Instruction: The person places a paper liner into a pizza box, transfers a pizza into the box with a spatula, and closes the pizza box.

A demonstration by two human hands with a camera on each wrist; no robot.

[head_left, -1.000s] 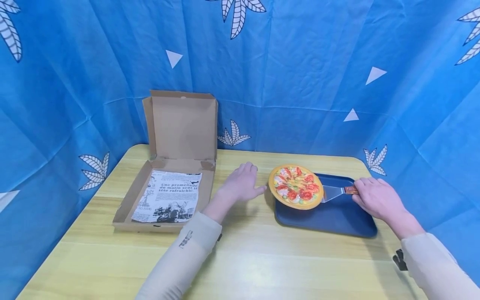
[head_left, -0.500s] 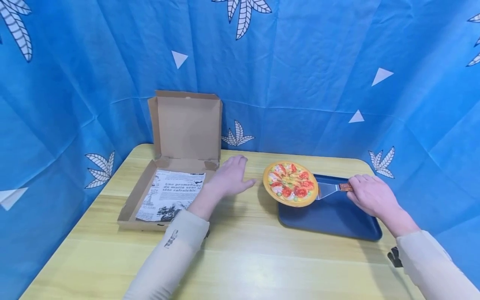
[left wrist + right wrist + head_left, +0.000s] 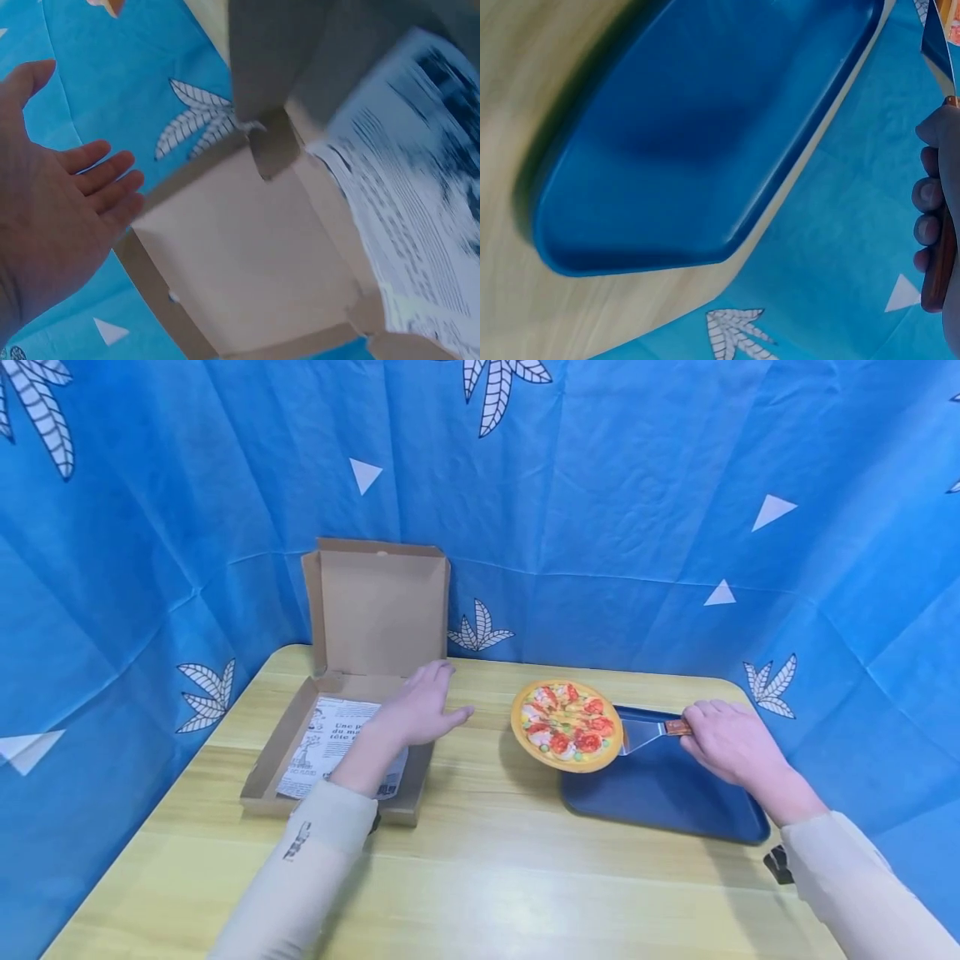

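My right hand (image 3: 727, 739) grips the wooden handle (image 3: 939, 270) of a metal spatula (image 3: 643, 734). On its blade rests a round pizza (image 3: 567, 727) with red and green toppings, held above the table just past the left edge of a dark blue tray (image 3: 675, 793). In the right wrist view my fingers (image 3: 928, 193) curl round that handle. My left hand (image 3: 416, 706) hovers over the right side of an open cardboard pizza box (image 3: 255, 781), fingers straight and thumb spread, holding nothing. Printed paper (image 3: 315, 760) lines the box, partly hidden by my left hand and forearm.
The box lid (image 3: 382, 610) stands upright at the back, near a blue patterned curtain (image 3: 600, 485) that surrounds the wooden table (image 3: 487, 877). The tray lies flat near the table's right side.
The right hand has carried the spatula and pizza leftward, partly off the tray. My left hand has moved left, from beside the box to over it.
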